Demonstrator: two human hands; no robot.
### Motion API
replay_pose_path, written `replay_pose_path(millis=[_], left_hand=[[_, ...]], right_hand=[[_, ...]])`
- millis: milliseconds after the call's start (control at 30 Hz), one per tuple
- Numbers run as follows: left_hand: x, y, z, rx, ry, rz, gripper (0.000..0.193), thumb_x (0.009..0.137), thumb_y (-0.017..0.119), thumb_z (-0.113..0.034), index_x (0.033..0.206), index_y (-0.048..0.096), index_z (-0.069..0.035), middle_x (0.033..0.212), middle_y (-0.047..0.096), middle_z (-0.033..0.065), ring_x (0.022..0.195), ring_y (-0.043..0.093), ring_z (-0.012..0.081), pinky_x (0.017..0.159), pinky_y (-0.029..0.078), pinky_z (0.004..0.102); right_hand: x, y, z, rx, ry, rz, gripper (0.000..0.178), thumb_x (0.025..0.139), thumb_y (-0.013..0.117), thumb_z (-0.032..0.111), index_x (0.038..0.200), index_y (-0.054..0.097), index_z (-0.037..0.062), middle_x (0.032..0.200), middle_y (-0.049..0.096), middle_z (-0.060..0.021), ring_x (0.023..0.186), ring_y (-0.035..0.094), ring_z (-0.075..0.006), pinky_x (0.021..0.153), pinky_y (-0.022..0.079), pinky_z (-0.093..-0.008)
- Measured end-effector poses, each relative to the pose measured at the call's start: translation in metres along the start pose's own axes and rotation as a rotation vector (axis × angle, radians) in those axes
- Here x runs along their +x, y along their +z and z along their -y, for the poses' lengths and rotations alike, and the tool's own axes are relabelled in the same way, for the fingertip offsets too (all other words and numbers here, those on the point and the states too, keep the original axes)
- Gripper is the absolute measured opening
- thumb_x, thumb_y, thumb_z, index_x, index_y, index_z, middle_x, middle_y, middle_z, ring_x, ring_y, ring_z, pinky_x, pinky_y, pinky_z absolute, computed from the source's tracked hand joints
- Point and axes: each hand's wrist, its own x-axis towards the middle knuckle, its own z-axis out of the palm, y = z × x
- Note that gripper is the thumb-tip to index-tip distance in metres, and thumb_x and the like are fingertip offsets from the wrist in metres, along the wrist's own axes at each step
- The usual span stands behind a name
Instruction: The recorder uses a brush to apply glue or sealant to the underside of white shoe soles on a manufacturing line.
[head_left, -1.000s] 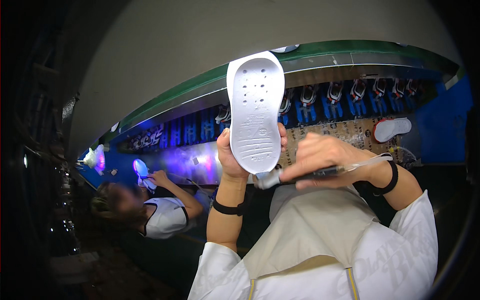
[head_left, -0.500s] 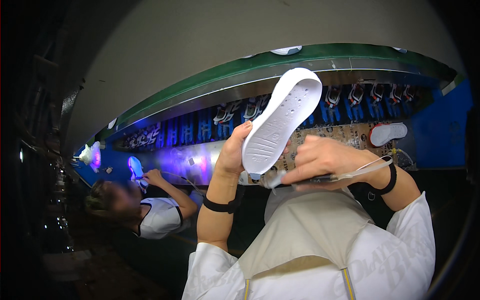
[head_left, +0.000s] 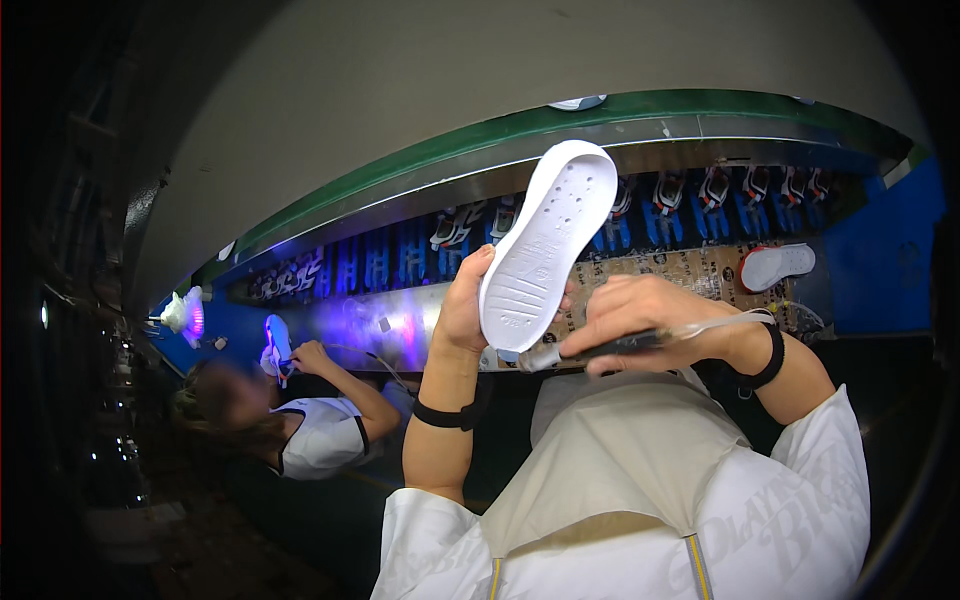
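My left hand (head_left: 463,300) grips a white shoe sole (head_left: 552,235), tilted up in front of me with its hollow inner side in view; the far fingers are mostly hidden behind it. Small round pits mark its upper part and curved ridges its lower part. A brush (head_left: 541,357) with a dark handle is held in my right hand (head_left: 640,315), fingers closed round the handle. A clear thin tube (head_left: 715,323) runs from the handle's rear toward my right wrist. The brush head is at the sole's lower end, beside a small grey patch; whether it touches, I cannot tell.
A grey sole with a red edge (head_left: 778,267) lies on the brown-covered bench (head_left: 705,270) at right. Behind stands a row of blue holders (head_left: 412,258) carrying shoe parts, below a green-edged ledge (head_left: 420,165). At left, a co-worker (head_left: 325,430) works near a glowing lamp (head_left: 183,314).
The sole has shifted slightly left and turned a little more upright in my left hand. The brush has turned, its head still near the sole's lower end.
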Motion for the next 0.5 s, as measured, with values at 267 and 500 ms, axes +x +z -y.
replay_pose_path(millis=[267, 500], left_hand=[[-0.001, -0.014, 0.017, -0.253, -0.016, 0.033, 0.076, 0.103, 0.029, -0.052, 0.149, 0.046, 0.006, 0.118, 0.066, 0.0344, 0.100, 0.072, 0.0419, 0.082, 0.063, 0.0500], [-0.011, -0.004, 0.051, -0.363, 0.052, 0.007, 0.074, 0.103, 0.027, -0.055, 0.150, 0.046, -0.001, 0.129, 0.065, 0.0262, 0.098, 0.072, 0.0419, 0.079, 0.063, 0.0568]], right_hand=[[-0.003, 0.017, -0.014, 0.117, -0.020, 0.058, 0.028, 0.090, 0.081, 0.018, 0.115, 0.078, 0.0070, 0.089, 0.074, -0.0096, 0.080, 0.067, -0.0256, 0.075, 0.053, -0.0368], [0.001, 0.005, -0.034, 0.209, 0.413, -0.227, 0.024, 0.085, 0.081, 0.010, 0.109, 0.081, 0.0072, 0.094, 0.077, -0.0107, 0.082, 0.071, -0.0180, 0.075, 0.055, -0.0296]])
